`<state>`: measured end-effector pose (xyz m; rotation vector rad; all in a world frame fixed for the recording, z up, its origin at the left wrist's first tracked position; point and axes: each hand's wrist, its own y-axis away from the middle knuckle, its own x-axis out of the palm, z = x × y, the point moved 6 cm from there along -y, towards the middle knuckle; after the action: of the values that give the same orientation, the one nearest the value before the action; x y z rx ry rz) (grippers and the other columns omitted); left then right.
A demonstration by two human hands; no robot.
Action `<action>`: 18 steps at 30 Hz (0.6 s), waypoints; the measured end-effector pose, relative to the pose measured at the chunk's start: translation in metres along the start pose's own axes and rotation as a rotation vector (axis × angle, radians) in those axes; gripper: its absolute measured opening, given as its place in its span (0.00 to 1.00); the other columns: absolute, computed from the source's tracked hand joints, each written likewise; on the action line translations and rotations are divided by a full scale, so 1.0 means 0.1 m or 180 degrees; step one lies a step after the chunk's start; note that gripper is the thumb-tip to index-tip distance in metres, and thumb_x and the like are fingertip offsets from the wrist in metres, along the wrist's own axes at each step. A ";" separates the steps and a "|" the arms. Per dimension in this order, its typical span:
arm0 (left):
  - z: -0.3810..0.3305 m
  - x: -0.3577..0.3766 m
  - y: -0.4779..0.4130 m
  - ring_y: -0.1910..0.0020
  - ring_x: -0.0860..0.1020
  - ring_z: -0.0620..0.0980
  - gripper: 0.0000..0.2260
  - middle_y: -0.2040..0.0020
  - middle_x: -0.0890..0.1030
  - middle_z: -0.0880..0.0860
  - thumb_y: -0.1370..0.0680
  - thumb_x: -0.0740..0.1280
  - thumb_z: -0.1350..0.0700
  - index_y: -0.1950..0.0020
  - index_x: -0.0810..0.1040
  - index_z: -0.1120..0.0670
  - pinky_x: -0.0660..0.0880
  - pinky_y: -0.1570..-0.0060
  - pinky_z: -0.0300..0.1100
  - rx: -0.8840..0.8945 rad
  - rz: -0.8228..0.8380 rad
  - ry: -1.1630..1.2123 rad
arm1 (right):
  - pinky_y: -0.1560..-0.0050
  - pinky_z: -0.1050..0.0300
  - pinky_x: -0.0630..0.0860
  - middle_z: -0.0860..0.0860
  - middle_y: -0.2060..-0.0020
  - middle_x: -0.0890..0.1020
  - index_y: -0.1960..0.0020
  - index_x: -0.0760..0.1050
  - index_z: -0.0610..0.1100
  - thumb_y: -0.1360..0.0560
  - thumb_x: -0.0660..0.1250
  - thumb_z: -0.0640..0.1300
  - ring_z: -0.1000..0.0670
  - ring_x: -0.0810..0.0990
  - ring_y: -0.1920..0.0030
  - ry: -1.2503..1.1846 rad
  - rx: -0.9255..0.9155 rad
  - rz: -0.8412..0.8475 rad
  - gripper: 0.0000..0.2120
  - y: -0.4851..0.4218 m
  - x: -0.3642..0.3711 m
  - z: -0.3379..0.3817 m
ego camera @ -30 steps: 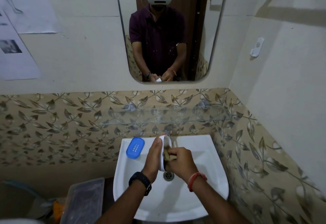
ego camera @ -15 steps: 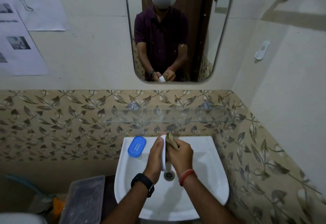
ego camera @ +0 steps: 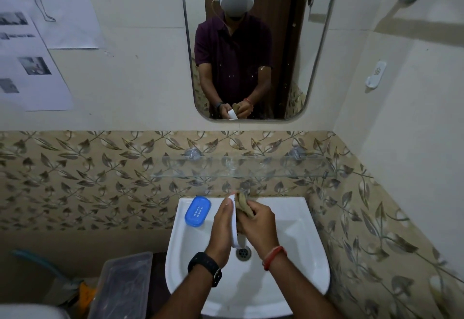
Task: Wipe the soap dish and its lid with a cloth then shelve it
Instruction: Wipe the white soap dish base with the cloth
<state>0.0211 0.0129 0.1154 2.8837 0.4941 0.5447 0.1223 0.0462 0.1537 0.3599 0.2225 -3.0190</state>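
- The white soap dish part (ego camera: 234, 220) stood on edge over the basin, seen almost edge-on as a thin white strip, so its inside could not be made out; whether it was the dish or the lid, the view did not tell.
- The blue soap dish part (ego camera: 197, 210) lay flat on the back left rim of the white sink (ego camera: 301, 243), oval, with rows of small pale slots in its middle, well clear of both hands.
- The left hand (ego camera: 222, 228), a black watch at its wrist, gripped the white part from the left, thumb lying along its near face.
- The right hand (ego camera: 258, 226), with an orange band at the wrist, was clenched round a crumpled tan cloth (ego camera: 244, 204) and pressed it against the right face of the white part.
- The cloth's upper end stuck out above the fingers, beside the white part's top edge.
- A glass shelf (ego camera: 241, 168) ran along the leaf-patterned tiles above the sink.
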 end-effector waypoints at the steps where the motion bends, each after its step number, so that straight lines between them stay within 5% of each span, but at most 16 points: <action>1: -0.01 -0.03 -0.02 0.41 0.83 0.55 0.20 0.39 0.84 0.60 0.16 0.57 0.44 0.33 0.80 0.54 0.78 0.38 0.55 -0.0050 -0.0061 0.0057 | 0.72 0.66 0.71 0.54 0.77 0.77 0.70 0.76 0.43 0.28 0.73 0.42 0.60 0.72 0.74 0.0060 -0.0084 0.0297 0.14 0.01 0.02 0.01; 5: -0.02 -0.13 -0.08 0.41 0.81 0.62 0.23 0.35 0.80 0.64 0.16 0.58 0.45 0.29 0.76 0.58 0.79 0.44 0.55 -0.0295 -0.0180 0.0384 | 0.69 0.68 0.71 0.51 0.75 0.80 0.67 0.81 0.47 0.33 0.71 0.37 0.62 0.74 0.72 0.0553 -0.0292 0.1133 0.07 0.13 0.08 -0.03; 7: -0.03 -0.09 -0.06 0.44 0.83 0.59 0.21 0.40 0.84 0.60 0.16 0.58 0.44 0.30 0.77 0.55 0.82 0.50 0.51 -0.0225 -0.0070 0.0291 | 0.70 0.71 0.71 0.54 0.73 0.82 0.63 0.85 0.47 0.32 0.74 0.41 0.63 0.78 0.71 0.0597 -0.0080 0.0697 0.03 0.07 0.02 -0.05; 9: 0.00 -0.04 -0.03 0.46 0.85 0.54 0.23 0.44 0.86 0.57 0.18 0.60 0.41 0.33 0.79 0.54 0.82 0.53 0.46 -0.0139 0.0039 0.0183 | 0.69 0.61 0.77 0.50 0.73 0.83 0.65 0.84 0.45 0.30 0.74 0.45 0.60 0.78 0.71 0.0451 0.0260 0.0125 0.06 -0.01 -0.03 -0.06; 12: 0.01 0.00 0.00 0.39 0.82 0.53 0.26 0.40 0.85 0.56 0.22 0.61 0.39 0.32 0.79 0.54 0.78 0.39 0.50 -0.0053 0.0123 0.0119 | 0.65 0.50 0.80 0.43 0.69 0.83 0.64 0.80 0.38 0.28 0.73 0.45 0.52 0.79 0.68 -0.0151 0.0399 -0.0073 0.11 -0.05 -0.01 -0.04; 18: 0.05 -0.14 -0.05 0.44 0.82 0.60 0.28 0.38 0.82 0.64 0.18 0.57 0.38 0.31 0.78 0.58 0.80 0.53 0.49 -0.0567 -0.0002 0.0359 | 0.66 0.71 0.70 0.62 0.75 0.77 0.71 0.78 0.56 0.32 0.69 0.39 0.64 0.75 0.70 0.0637 -0.0446 0.1422 0.15 0.10 0.07 0.05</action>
<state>0.0089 0.0125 0.1051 2.6947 0.4380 0.7161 0.1159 0.0347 0.1552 0.6077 0.3179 -2.5143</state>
